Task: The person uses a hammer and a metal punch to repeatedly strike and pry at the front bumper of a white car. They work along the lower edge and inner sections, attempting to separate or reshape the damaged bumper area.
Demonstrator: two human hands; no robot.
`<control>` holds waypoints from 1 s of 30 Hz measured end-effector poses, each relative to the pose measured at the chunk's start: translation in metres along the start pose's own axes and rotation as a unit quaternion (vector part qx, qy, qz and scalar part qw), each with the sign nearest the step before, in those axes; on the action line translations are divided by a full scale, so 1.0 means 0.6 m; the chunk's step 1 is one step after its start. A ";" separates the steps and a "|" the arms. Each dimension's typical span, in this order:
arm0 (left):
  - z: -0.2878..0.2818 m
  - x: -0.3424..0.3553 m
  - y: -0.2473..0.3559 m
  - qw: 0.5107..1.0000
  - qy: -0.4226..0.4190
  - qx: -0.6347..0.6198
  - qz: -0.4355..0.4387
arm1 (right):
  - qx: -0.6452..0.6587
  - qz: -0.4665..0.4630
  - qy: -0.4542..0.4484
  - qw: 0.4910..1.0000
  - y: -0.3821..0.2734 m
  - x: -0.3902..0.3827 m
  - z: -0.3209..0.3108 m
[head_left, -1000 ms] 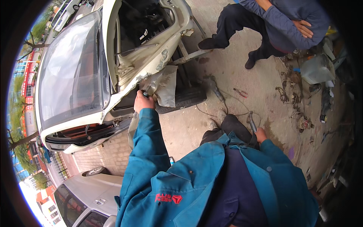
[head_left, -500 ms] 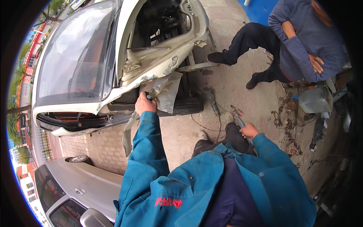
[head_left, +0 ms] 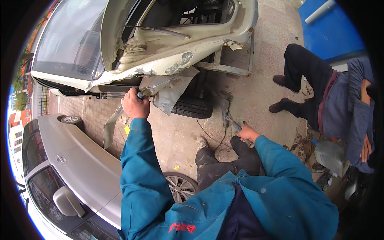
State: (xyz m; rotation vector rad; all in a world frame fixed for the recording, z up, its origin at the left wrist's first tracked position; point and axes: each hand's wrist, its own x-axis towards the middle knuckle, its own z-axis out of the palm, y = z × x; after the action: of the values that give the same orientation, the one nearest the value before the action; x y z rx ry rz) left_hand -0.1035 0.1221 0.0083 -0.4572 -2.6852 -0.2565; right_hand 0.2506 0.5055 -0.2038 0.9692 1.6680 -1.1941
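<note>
My left hand (head_left: 135,105) is closed around a short dark round-ended handle (head_left: 140,95), whose working end I cannot make out against the torn metal. Just beyond it hangs a bent, ragged sheet-metal panel (head_left: 172,94), below the edge of the white car body (head_left: 160,74). A long curled metal strip (head_left: 110,128) dangles beside that hand. Lower right, my right hand (head_left: 248,134) grips a long grey metal hand tool (head_left: 237,126); its far end overlaps the view of an angle grinder (head_left: 225,108) lying on the ground.
A tyre (head_left: 193,108) sits under the panel, and a cable (head_left: 214,140) runs over the paving. A silver car (head_left: 80,160) stands at the left. Another person (head_left: 312,80) sits at the right near a blue surface (head_left: 332,32) and a clear plastic box (head_left: 330,156).
The view has shifted, so the car body and seated person appear further right. My right hand's tool has swung leftward, towards the grinder. My left hand keeps its grip by the torn panel.
</note>
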 end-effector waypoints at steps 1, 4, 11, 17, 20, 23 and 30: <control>0.002 -0.002 0.002 1.000 0.018 -0.002 -0.001 | -0.016 -0.002 -0.006 1.000 0.005 0.030 -0.012; 0.006 -0.004 0.003 0.999 0.029 0.014 -0.005 | -0.059 -0.011 -0.008 0.998 0.031 0.135 -0.050; 0.020 -0.010 0.007 0.995 0.091 0.013 -0.033 | -0.173 -0.048 0.063 0.982 0.102 0.402 -0.124; 0.022 -0.018 0.010 0.990 0.135 -0.018 -0.046 | -0.254 -0.103 0.109 0.956 0.179 0.638 -0.161; 0.025 -0.025 0.011 0.986 0.162 -0.018 -0.046 | -0.297 -0.179 0.198 0.917 0.256 0.755 -0.159; 0.031 -0.035 0.013 0.979 0.205 0.001 -0.019 | -0.263 -0.259 0.223 0.903 0.324 0.860 -0.150; 0.038 -0.044 0.009 0.972 0.223 0.062 -0.052 | -0.148 -0.276 0.218 0.924 0.362 0.944 -0.114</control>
State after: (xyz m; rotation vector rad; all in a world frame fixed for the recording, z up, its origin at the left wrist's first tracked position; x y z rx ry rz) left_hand -0.0872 0.1252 -0.0228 -0.1921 -2.2692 -0.1931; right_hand 0.2425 0.6883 -0.7859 0.6130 2.5142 -1.0631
